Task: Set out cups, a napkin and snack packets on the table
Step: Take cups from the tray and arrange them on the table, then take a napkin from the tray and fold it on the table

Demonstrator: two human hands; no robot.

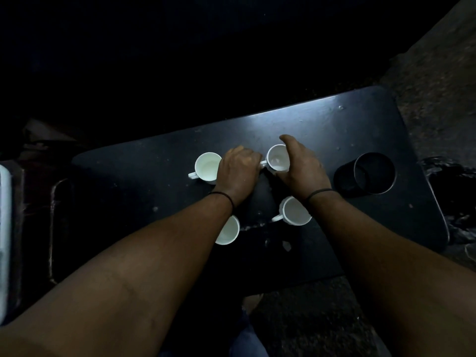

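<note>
Several white cups stand on a dark table (347, 124). My right hand (300, 166) curls around the far right cup (277, 158). My left hand (238, 168) has its fingers curled at that cup's handle, on the cup's left side. Another cup (207, 167) stands just left of my left hand, its handle pointing left. A third cup (293, 211) sits under my right wrist. A fourth cup (229, 231) is partly hidden beneath my left forearm. No napkin or snack packet shows.
A black cylindrical container (368, 176) stands at the table's right end. A pale object (3, 240) lies at the far left edge of view. Rough ground (438, 73) runs along the right. The surroundings are very dark.
</note>
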